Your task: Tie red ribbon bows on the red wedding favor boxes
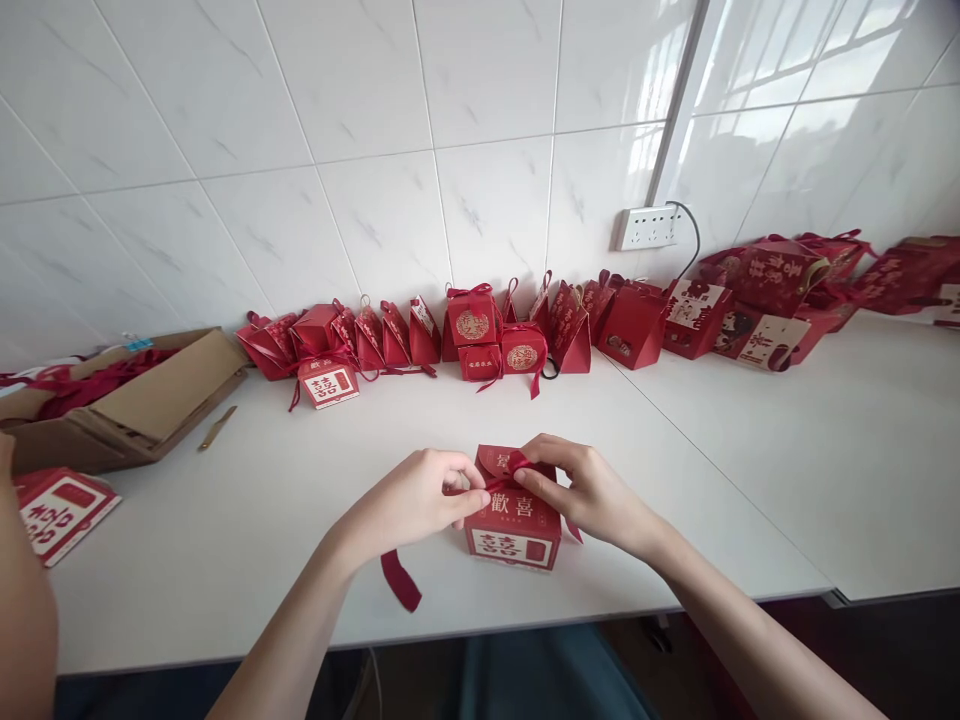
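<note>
A red gift box (514,520) with white lettering and a white front label stands on the white table, near its front edge. Across its top runs a dark red ribbon (401,582), one tail of which hangs down to the left below my left hand (442,490). The thumb and fingers of that hand pinch the ribbon at the box's left side. My right hand (577,490) pinches a loop of the same ribbon above the middle of the lid. Another ribbon end shows beside the box's right side, under my right hand.
Several red boxes (634,325) line the tiled wall at the back. At the left lie an open cardboard box (180,390) with ribbons, a small brown strip (217,428), another red box (64,515) and a person's arm (26,600). A power strip (646,228) hangs on the wall.
</note>
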`<state>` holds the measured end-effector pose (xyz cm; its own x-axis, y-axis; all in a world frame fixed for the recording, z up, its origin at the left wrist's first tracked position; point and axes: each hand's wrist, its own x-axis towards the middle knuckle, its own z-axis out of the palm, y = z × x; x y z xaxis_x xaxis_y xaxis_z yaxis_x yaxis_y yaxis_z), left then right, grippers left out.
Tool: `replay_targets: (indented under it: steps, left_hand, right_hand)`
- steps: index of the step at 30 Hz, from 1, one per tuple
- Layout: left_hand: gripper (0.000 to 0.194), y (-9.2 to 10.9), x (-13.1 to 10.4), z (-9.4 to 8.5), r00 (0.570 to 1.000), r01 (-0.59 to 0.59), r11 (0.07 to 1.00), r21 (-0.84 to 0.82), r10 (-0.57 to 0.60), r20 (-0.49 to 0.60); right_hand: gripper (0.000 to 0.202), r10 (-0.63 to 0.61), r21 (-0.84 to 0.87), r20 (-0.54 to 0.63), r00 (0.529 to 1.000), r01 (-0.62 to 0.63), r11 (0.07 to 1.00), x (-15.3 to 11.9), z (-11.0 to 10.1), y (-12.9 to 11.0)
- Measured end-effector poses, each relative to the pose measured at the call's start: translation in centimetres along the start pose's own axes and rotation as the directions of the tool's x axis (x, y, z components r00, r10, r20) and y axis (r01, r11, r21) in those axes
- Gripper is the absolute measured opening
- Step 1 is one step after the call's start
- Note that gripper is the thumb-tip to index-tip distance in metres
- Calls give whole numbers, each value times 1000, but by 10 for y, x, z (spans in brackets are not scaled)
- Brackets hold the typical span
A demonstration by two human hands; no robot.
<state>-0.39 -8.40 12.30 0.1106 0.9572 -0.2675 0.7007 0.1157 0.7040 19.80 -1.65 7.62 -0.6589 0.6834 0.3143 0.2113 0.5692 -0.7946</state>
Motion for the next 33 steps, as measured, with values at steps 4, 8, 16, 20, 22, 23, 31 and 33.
replay_targets:
  steps: [4,8,16,20,22,23,31,33]
  left_hand:
    - [28,9,-8,3,997,67,997,29,-67,30]
    - [31,7,-17,3,997,67,998,19,-67,22]
    - [21,1,-7,2,962,-80,968,238,138,-238]
    - [23,0,7,9,910,-290,916,277,354,-216]
    - [19,0,10,15,905,-317,916,245,370,-213]
    - [17,1,11,19,909,-310,923,229,359,-214]
    - [16,15,15,45,871,-183,947,266,281,-403]
    - [13,14,15,45,877,-180,964,197,248,-412]
  right_hand:
    - [25,1,55,-5,1000,0,998,1,4,0]
    - [22,-43,89,-5,999,43,995,2,11,-4]
    - [15,-68,121,-19,997,70,990,3,17,-2]
    - [21,-29,171,-38,999,35,985,1,14,-3]
    - [24,9,187,-78,997,6,982,1,12,-3]
    - [26,28,196,-97,995,-8,981,1,10,-4]
    - [29,101,242,-117,988,-70,968,2,5,-18]
    - [29,107,244,-113,988,-77,967,0,6,-21]
